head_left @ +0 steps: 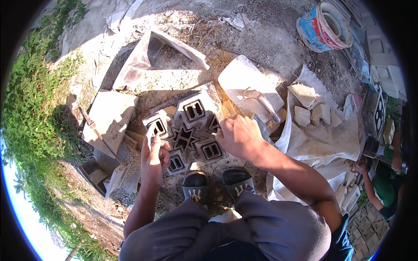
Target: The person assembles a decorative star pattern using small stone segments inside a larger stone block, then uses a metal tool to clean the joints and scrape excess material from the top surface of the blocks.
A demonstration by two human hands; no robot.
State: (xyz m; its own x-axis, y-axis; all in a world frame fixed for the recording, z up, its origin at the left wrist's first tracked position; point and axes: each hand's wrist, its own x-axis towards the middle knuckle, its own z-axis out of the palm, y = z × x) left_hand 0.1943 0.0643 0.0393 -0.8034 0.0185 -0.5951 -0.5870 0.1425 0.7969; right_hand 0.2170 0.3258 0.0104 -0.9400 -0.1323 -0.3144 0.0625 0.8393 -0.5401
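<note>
A grey, dusty block-like form (201,125) lies on the ground in front of my feet. It has a star-shaped opening in the middle and several raised, slotted squares around it. My left hand (154,154) is at its left side, index finger pointing up and the other fingers bent but apart; I see nothing held. At the right edge, my right hand (241,135) is closed like a fist, knuckles up. Whatever it may grip is hidden under the fingers.
A whitish slab (250,78) with a handled tool lies beyond my right hand. Angled panels (143,56) stand behind. A rusty rod-like tool (98,132) rests at left. Stone chunks (311,111) sit on sacking; a blue bucket (324,28) stands far right. Another person's hands (396,163) hold a tool.
</note>
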